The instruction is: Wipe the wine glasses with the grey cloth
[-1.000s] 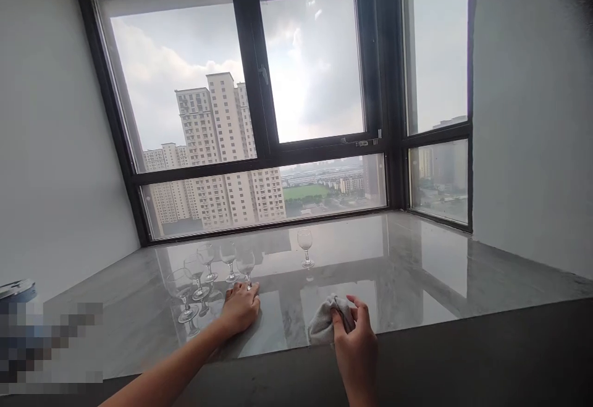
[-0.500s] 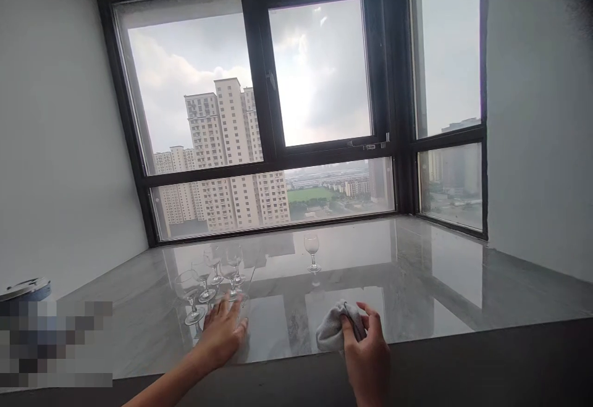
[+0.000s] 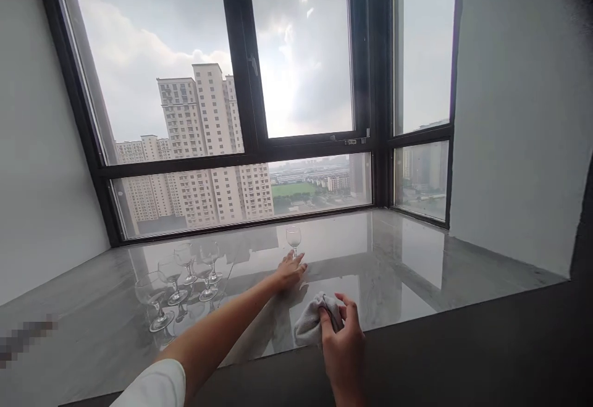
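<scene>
My left hand is stretched far over the sill, fingers apart, at the stem of a lone stemmed glass. The foot of that glass is hidden behind my fingers; whether they touch the stem I cannot tell. My right hand pinches a crumpled grey-white cloth near the front edge. Left of my left forearm, several more clear stemmed glasses stand upright in a group, with one glass nearest to me.
The glossy grey stone sill mirrors the light and ends in a front edge. Behind it rises a dark-framed window with a handle. White walls close off both sides.
My left hand has left the glass group and moved right and forward to the lone glass. My right hand still holds the cloth. The view has shifted to the right.
</scene>
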### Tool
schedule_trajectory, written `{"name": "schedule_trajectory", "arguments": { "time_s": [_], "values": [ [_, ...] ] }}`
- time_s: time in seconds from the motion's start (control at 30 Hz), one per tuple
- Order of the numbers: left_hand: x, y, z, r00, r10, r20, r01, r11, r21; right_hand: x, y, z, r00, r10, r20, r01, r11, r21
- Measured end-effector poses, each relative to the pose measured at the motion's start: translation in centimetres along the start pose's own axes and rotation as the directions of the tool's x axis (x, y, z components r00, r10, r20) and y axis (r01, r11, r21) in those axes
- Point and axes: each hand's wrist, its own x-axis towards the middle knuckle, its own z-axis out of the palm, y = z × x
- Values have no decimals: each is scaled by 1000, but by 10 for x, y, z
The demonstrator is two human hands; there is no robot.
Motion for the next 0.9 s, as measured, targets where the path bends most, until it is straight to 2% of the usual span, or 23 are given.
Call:
{"name": "schedule_trajectory", "arguments": {
  "time_s": [0.1,0.23,0.37,0.43,0.57,0.67,0.77,0.9],
  "values": [
    [2,-4,2,999,40,2,-40,999,14,0,-5,-1,1000,2,8,-2,1000,12],
    [-34,-12,-4,997,71,-14,-70,997,37,0,-7,-2,1000,8,-4,-8,1000,9],
    [-101,-23,-21,990,123,-69,-121,992,35,-2,-6,-4,999,29,19,-29,1000,-7],
    [-144,-31,-33,992,101,-77,-100,995,12,-1,-5,-4,997,60,51,-60,998,-8],
    [-227,-50,-59,988,-69,-140,68,998,-16,-1,-5,-5,990,109,90,-107,994,-35],
    [-266,-66,-74,960,-206,-187,205,978,-27,0,-2,-4,994,87,65,-83,994,-67],
    [-278,-83,-78,936,-278,-215,268,961,-75,0,3,-3,994,82,67,-76,994,-81],
    [-259,-93,-70,908,-308,-284,266,947,-178,0,8,-2,996,69,51,-64,992,-106]
  ]
}}
